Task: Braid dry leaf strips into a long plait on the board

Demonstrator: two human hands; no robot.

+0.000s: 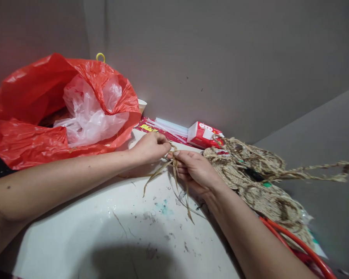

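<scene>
Thin, dry, tan plant-fibre strands [175, 170] come together between my two hands, above the white tabletop [128, 228]. My left hand [152, 147] is closed, its thumb and fingers pinched at the upper end of the strands. Just to the right, my right hand [193, 168] pinches the same strands between thumb and forefinger, with its other fingers curled beneath. Several loose ends hang down and splay out below the pinch. The exact spot between the fingertips is partly hidden. The two hands are almost touching.
A red plastic bag [23, 131] holding crumpled clear plastic [90, 120] stands at left. Behind my hands lie pale sticks [171, 128] and a red-and-white packet [203, 135]. Braided fibre coils [264, 193] are heaped at right, near a red tube [299, 240]. A grey wall [221, 69] rises behind.
</scene>
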